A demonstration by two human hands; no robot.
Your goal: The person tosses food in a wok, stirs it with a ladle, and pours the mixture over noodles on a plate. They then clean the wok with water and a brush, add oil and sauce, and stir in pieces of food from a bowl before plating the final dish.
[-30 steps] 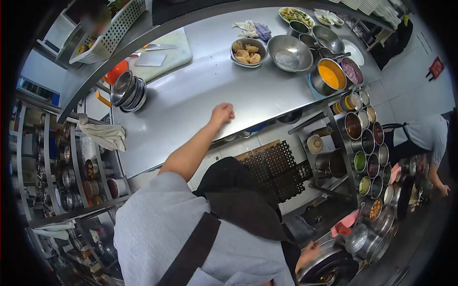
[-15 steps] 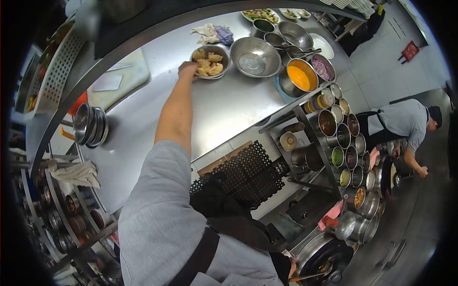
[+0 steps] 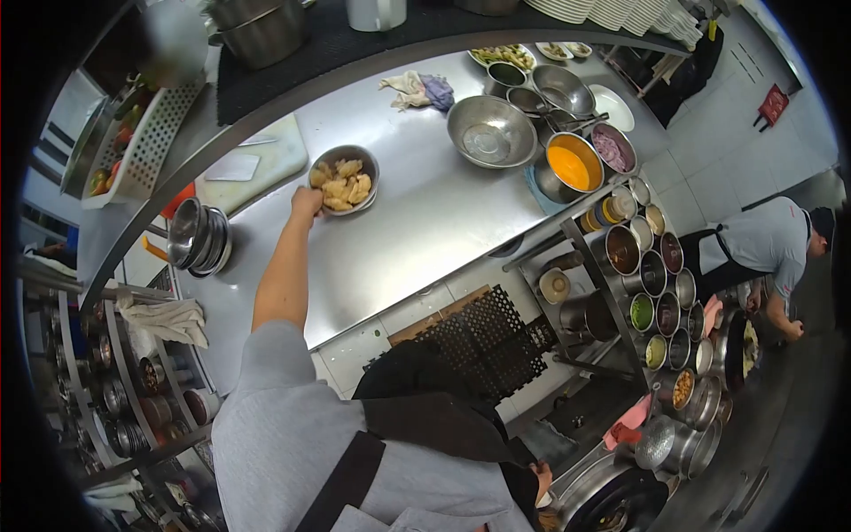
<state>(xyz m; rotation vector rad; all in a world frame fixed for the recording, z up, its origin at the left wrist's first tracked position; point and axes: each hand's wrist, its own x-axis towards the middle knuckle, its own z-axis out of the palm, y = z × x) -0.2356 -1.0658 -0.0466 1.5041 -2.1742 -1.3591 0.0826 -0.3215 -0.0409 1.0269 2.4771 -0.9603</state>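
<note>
My left hand (image 3: 308, 202) grips the near left rim of a metal bowl (image 3: 372, 200) that holds pale golden battered pieces (image 3: 344, 184). The bowl is over the steel counter (image 3: 399, 253), to the right of the white cutting board (image 3: 282, 152) with a cleaver (image 3: 232, 168) on it. At the bottom edge my right hand (image 3: 542, 481) shows in part, fingers curled, beside the black wok (image 3: 620, 505); what it holds is hidden.
Stacked metal bowls (image 3: 208, 238) stand at the counter's left. An empty steel bowl (image 3: 492, 131), a pot of orange liquid (image 3: 570, 168) and a crumpled cloth (image 3: 418, 90) lie farther right. Another person (image 3: 753, 244) works at the far right, past the sauce containers (image 3: 653, 273).
My left hand and the bowl of battered pieces have moved left across the counter, away from the empty steel bowl and close to the cutting board. The view has shifted slightly.
</note>
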